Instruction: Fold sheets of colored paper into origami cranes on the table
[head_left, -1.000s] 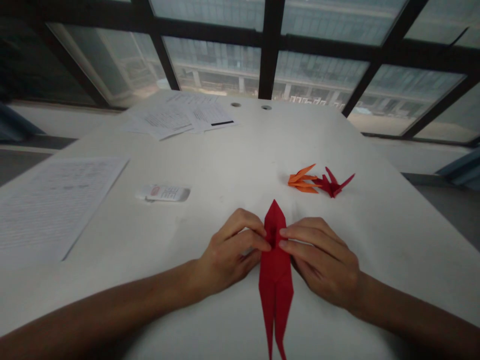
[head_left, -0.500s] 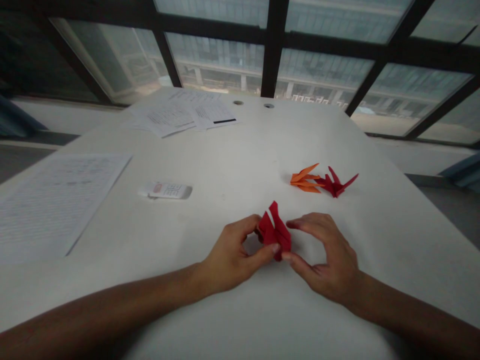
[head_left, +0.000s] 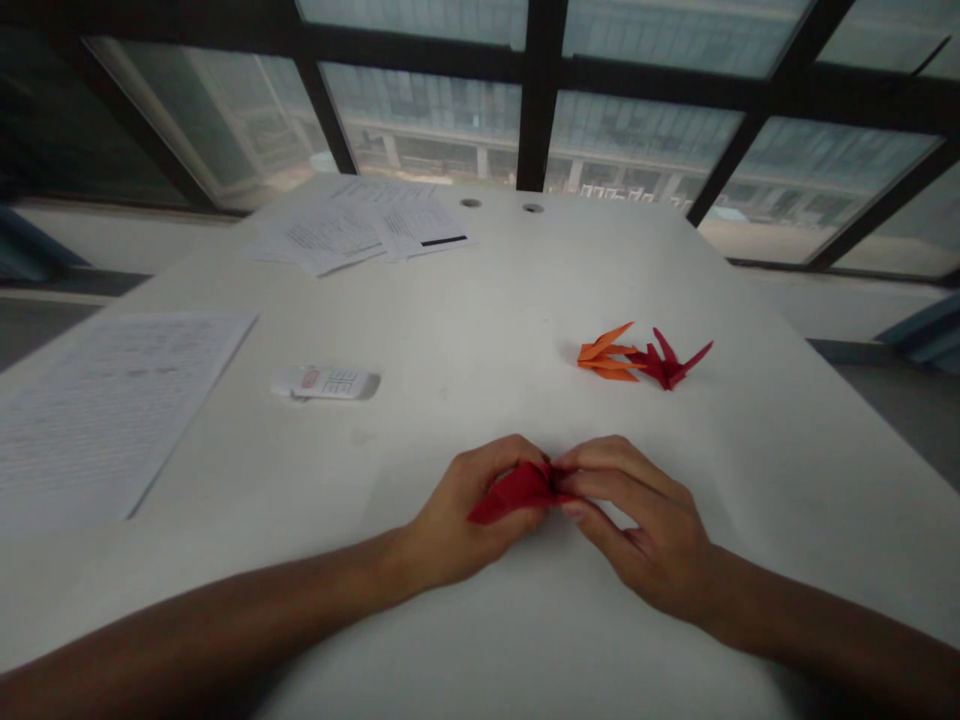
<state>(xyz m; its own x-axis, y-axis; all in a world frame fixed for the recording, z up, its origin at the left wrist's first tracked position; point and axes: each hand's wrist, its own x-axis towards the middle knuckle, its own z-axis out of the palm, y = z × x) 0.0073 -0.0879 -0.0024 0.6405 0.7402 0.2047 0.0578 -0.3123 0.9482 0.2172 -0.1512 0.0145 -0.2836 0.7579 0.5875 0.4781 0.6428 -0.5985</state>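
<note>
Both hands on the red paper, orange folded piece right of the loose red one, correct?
No: the head view shows the orange folded piece left of the loose red one. Left hand and right hand are indeed on the red paper.

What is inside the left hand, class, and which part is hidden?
Red folded paper sits in the left hand, one pointed end showing towards the wrist. Whatever the hand itself covers cannot be seen.

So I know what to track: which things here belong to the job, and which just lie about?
Job in hand:
red folded paper
left hand and right hand, both on it

Lying about:
orange origami figure, red origami figure: possibly related, untouched
white labelled item, type unclear
left printed paper; far printed sheets
</note>
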